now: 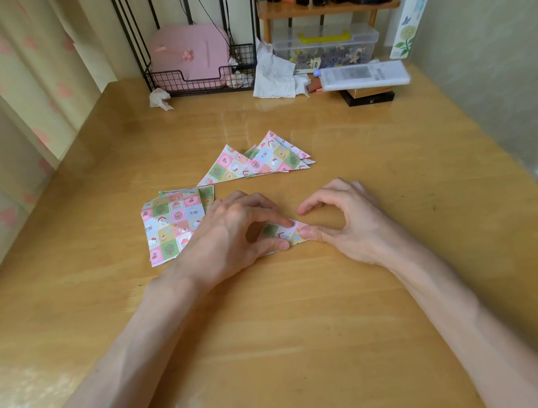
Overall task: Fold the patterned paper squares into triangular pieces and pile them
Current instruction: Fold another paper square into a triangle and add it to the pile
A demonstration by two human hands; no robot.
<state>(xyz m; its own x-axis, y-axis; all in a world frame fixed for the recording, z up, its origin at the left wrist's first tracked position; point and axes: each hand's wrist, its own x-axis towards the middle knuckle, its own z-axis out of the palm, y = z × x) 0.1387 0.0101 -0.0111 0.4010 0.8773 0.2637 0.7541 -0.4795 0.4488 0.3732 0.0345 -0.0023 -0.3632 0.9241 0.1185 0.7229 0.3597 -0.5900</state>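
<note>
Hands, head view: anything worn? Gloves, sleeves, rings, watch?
Nothing worn shows. The left hand and right hand are bare: no gloves, no rings. Both forearms are bare to the frame's edge, with no sleeves, watch, bracelet or markings in view.

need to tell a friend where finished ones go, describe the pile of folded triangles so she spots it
On the wooden desk, look at its middle, beyond the left hand and right hand. The pile of folded triangles lies there, overlapping. Its neighbour, the stack of squares nearer left, is unfolded.
</note>
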